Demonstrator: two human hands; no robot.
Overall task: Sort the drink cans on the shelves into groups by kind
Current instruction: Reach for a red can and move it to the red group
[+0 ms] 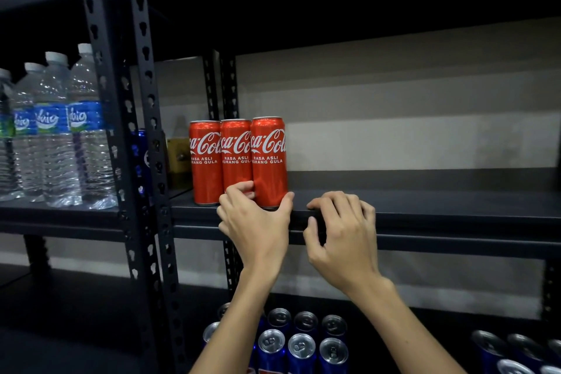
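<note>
A dark metal rack of slotted uprights and flat shelves fills the view; its top runs off the frame and its upper bay is too dark to make out. On the neighbouring bay to the left stand clear plastic water bottles with blue labels: four show, the leftmost cut by the frame edge, and the label lettering is only partly legible. Behind the upright between the bays, a dark blue can and a yellowish box are mostly hidden.

On the lower shelf, blue drink cans with silver tops stand in rows. About nine show around the forearms, some covered by them, and about five more sit at the right corner, cut by the frame; their labels cannot be read from above.

On the middle shelf, at its left front, three tall red slim cans stand upright in a touching row, each reading "Coca-Cola" with "RASA ASLI" and "KURANG GULA" beneath.

The left hand grips the base of the rightmost red can, thumb at its right side and fingers curled round its left, against the middle can. The right hand rests on the shelf's front edge just to the right, fingers curled over the top, thumb against the face.
</note>
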